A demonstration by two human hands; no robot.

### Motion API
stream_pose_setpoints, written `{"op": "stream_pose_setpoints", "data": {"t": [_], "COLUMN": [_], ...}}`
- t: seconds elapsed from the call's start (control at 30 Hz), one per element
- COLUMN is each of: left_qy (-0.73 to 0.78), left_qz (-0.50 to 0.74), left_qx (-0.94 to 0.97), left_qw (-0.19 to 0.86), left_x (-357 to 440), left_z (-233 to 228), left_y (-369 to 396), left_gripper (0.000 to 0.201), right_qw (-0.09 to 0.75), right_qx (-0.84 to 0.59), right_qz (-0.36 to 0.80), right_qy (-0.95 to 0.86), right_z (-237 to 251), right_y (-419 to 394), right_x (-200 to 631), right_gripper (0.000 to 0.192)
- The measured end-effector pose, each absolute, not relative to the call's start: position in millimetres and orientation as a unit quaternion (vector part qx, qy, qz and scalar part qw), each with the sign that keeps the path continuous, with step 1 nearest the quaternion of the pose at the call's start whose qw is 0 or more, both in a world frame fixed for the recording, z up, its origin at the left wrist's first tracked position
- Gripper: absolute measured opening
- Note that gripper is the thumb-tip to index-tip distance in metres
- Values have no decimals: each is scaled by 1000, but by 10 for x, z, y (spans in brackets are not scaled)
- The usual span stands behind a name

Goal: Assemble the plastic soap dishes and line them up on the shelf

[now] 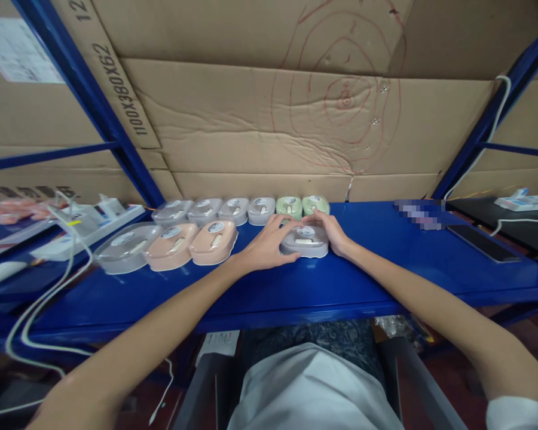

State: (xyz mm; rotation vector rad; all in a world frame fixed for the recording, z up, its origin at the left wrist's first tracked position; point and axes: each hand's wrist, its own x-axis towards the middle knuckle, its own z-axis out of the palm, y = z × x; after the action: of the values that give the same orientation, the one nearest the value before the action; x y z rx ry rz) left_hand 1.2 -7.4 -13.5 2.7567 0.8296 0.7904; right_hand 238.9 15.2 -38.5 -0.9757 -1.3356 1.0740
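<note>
Grey case: lying between my hands, long axis running left to right, right of the peach case.
Left hand: gripping its left end.
Right hand: gripping its right end.

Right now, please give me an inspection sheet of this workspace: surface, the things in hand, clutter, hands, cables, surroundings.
Surface: blue shelf top, bare at the right of the hands.
Things in hand: grey case, flat on the shelf, between both hands.
Clutter: back row of grey and green cases; front row of one clear and two peach cases; dark phone.
Hands: left hand and right hand touch the case sides with the fingers.
Cables: white cables at left; power strip.
Surroundings: cardboard wall, blue rack posts.
</note>
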Motion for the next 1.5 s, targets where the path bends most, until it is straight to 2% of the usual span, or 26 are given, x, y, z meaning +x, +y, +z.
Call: {"op": "stream_pose_setpoints", "data": {"t": [0.23, 0.47, 0.7, 0.87, 1.07, 1.27, 1.5], "left_qy": [282, 324, 389, 437, 499, 520, 519], "left_qz": [242, 222, 241, 185, 89, 96, 103], "left_qx": [928, 917, 882, 867, 832, 810, 813], "left_qw": [-4, -61, -109, -149, -227, -254, -243], "left_x": [-61, -114, -14, 25, 87, 89, 44], "left_z": [-3, 169, 109, 80, 136, 82, 59], "left_y": [-98, -155, -282, -327, -419, -393, -346], "left_gripper": [58, 31, 51, 39, 37, 42, 38], "right_qw": [545, 522, 463, 390, 401, 404, 406], "right_qx": [-410, -423, -337, -293, -320, -319, -327], "right_qz": [420, 384, 382, 387, 394, 389, 390], "right_qy": [-599, -633, -725, -783, -763, -764, -759], "right_z": [-462, -468, -361, -334, -369, -379, -387], "right_y": [231, 212, 24, -57, -2, 16, 27], "right_x": [2414, 2405, 2340, 2289, 2314, 2322, 2330], "right_gripper": [59, 58, 41, 40, 44, 43, 44]}}
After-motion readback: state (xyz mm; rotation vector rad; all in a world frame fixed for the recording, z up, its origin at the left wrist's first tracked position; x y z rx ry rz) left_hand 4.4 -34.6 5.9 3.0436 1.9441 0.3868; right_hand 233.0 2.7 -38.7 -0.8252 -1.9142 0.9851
